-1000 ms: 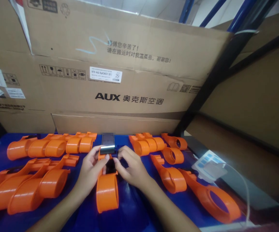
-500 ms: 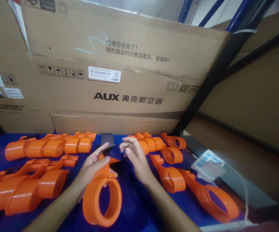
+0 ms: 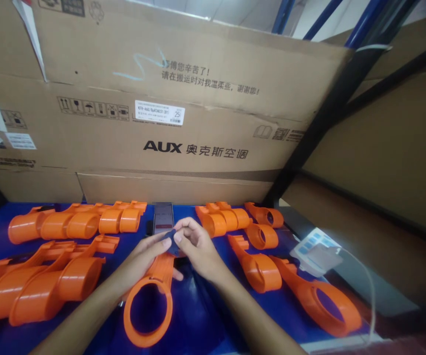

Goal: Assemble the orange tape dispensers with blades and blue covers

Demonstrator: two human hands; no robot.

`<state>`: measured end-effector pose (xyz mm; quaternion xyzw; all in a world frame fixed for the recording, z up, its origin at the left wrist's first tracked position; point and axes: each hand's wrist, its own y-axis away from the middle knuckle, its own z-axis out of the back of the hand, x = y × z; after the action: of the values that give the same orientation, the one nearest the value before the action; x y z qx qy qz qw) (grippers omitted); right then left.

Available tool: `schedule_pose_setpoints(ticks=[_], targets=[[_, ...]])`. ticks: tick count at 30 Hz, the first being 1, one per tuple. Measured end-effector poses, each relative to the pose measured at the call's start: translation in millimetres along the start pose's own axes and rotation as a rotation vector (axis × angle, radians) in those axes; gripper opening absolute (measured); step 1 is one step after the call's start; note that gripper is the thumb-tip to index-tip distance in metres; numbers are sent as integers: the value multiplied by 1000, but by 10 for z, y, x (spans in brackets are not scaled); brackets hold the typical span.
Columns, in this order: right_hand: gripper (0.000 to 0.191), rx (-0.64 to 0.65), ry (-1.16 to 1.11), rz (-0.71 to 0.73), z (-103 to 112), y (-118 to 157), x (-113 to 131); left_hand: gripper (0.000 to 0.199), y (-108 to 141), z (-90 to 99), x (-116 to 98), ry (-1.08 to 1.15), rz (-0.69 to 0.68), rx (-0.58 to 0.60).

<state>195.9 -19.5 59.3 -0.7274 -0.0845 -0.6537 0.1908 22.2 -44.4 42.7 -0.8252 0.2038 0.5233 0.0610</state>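
Observation:
My left hand (image 3: pixel 137 262) is closed around the handle of an orange plastic tape dispenser (image 3: pixel 160 270), whose round ring hangs toward me. At the dispenser's far end is a small dark blue piece (image 3: pixel 172 244). My left thumb presses on this piece from one side. From the other side my right hand (image 3: pixel 201 252) pinches it between thumb and fingertips. Whether the piece is fixed to the dispenser cannot be made out, as my fingers cover part of it.
More orange dispensers (image 3: pixel 81 278) lie in rows to the left, and several (image 3: pixel 260 271) to the right, on a blue surface (image 3: pixel 194 320). Behind my hands a phone (image 3: pixel 163 213) leans upright. A white device with a cable (image 3: pixel 318 251) sits at right. A large cardboard box (image 3: pixel 198 118) walls the back.
My right hand has moved left and closed on the dark blue piece. The held dispenser has turned, its ring now facing me more squarely and slightly further left. More of the phone shows.

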Motion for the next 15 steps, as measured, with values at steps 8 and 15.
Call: schedule_pose_setpoints(ticks=[8, 15], targets=[[42, -11, 56, 51, -41, -2, -39, 61, -46, 68, 39, -69, 14, 37], [38, -95, 817, 167, 295, 40, 164, 63, -69, 72, -76, 226, 9, -97]])
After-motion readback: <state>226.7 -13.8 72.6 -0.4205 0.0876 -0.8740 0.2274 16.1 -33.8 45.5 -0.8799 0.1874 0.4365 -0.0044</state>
